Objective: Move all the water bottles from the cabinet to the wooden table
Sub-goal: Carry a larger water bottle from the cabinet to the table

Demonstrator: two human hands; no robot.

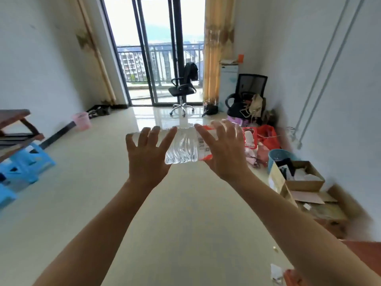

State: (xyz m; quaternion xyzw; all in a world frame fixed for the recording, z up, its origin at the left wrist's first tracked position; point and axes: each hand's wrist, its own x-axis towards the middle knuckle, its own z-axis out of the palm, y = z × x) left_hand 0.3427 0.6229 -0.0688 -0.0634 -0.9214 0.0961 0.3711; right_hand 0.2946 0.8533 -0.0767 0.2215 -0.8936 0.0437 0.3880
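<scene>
Several clear plastic water bottles with red-and-white labels lie sideways in a bundle, carried in front of me at mid-frame. My left hand grips the bundle's left end, fingers curled over the top. The label end at the right is held by my right hand, its fingers wrapped round it. A dark wooden table shows at the left edge. The cabinet is out of view.
Blue plastic stools and a pink bin stand by the table at left. Along the right wall lie cardboard boxes, a blue basket, red bags and a black chair. An office chair stands by the balcony door ahead.
</scene>
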